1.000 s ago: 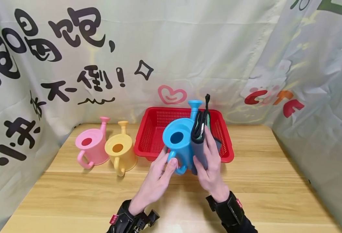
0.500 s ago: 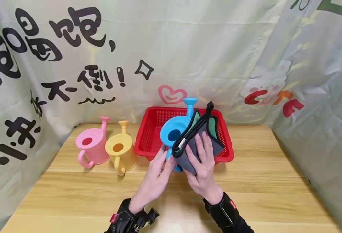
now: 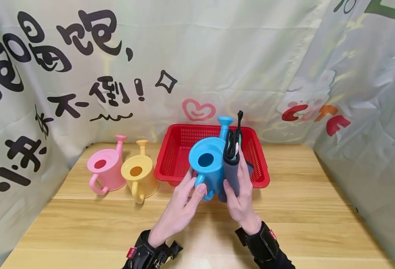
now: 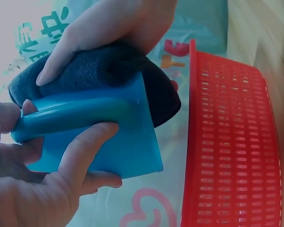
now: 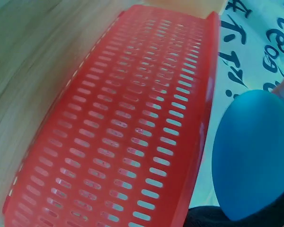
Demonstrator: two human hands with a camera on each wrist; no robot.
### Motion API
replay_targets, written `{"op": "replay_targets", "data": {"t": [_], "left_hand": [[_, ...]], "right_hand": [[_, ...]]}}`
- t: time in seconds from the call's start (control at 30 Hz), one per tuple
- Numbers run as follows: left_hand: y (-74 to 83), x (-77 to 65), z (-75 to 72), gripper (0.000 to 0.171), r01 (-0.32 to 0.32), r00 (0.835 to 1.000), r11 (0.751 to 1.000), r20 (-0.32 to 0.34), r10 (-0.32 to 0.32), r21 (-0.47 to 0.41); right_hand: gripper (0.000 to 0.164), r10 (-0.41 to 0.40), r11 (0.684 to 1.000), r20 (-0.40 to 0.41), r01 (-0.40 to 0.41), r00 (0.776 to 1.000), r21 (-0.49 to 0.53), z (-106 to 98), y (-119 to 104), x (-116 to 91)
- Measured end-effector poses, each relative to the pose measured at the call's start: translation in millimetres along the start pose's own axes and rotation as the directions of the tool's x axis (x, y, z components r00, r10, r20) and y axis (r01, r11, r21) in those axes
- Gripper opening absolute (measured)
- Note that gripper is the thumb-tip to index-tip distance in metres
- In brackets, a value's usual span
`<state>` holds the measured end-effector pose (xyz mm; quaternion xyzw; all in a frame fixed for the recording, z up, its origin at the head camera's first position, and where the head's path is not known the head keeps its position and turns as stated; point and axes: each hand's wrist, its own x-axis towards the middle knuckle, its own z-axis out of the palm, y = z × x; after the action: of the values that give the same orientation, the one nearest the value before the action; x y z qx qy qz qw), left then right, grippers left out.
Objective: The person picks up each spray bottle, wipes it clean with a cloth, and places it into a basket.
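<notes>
While our left grip [image 3: 180, 207] holds a blue plastic watering can [image 3: 212, 178] by its handle [image 4: 71, 118], near the slotted red plastic basket [image 4: 227, 142], our right grip [image 3: 242, 203] clutches folded grey cloth [image 3: 230, 176] against the can; wiping step, we reckon, next needs steady rubbing

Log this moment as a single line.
left hand: holds blue watering can | right hand: holds gray cloth against it | red basket: behind | pink watering can, yellow watering can: upright on table

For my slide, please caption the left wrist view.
Left hand holds blue watering can, right hand holds dark cloth against it, red basket nearby.
</notes>
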<state>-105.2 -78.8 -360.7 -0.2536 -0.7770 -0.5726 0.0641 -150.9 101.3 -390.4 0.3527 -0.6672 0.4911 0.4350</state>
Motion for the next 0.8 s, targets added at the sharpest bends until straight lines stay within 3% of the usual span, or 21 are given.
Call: {"op": "replay_targets", "data": {"t": [0.07,0.2,0.33,0.43,0.63,0.73,0.8], "left_hand": [[-0.6,0.2,0.3,0.015,-0.013,1.000,1.000,-0.010,0.013,-0.008],[-3.2,2.2,0.9,0.021,-0.068,0.997,0.997,-0.048,0.067,-0.031],[-4.8,2.5,-0.2,0.035,-0.110,0.990,0.994,-0.089,0.107,-0.026],[-4.7,1.8,-1.4,0.033,-0.106,0.990,0.994,-0.100,0.104,-0.019],[-3.0,2.1,-2.2,0.026,-0.094,0.993,0.995,-0.076,0.091,-0.036],[-2.4,3.1,-2.3,0.015,-0.085,0.994,0.996,-0.065,0.083,-0.040],[-1.6,3.5,-3.0,0.012,-0.079,0.996,0.996,-0.054,0.077,-0.041]], "right_hand": [[0.058,-0.099,0.991,-0.017,0.097,0.995,-0.098,4,2,-1],[0.052,-0.272,0.925,-0.016,0.256,0.962,-0.279,13,2,-6],[0.050,-0.299,0.894,0.025,0.289,0.954,-0.342,20,-2,-12],[0.050,-0.293,0.886,0.037,0.286,0.955,-0.364,21,-3,-14],[0.050,-0.308,0.890,-0.001,0.288,0.951,-0.354,18,2,-8],[0.051,-0.283,0.923,-0.024,0.265,0.959,-0.279,14,4,-3],[0.053,-0.221,0.958,-0.026,0.212,0.975,-0.191,10,4,-1]]}}
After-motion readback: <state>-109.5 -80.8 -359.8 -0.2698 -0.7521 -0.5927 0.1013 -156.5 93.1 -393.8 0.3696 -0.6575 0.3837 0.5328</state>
